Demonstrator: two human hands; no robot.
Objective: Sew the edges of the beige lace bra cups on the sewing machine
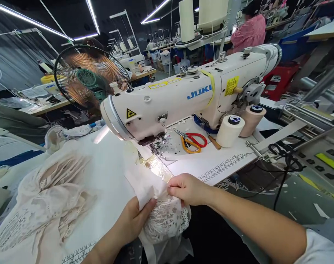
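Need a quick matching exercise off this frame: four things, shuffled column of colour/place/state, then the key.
Things
1. pale lace fabric
2. scissors
3. nearest sewing machine
4. fan

Descriptions
A. marked with blue JUKI lettering
B. round wire cage, beyond the worktable
C. held by the left hand and right hand
D. one red and one orange handle loop

Pairs: 1-C, 2-D, 3-A, 4-B
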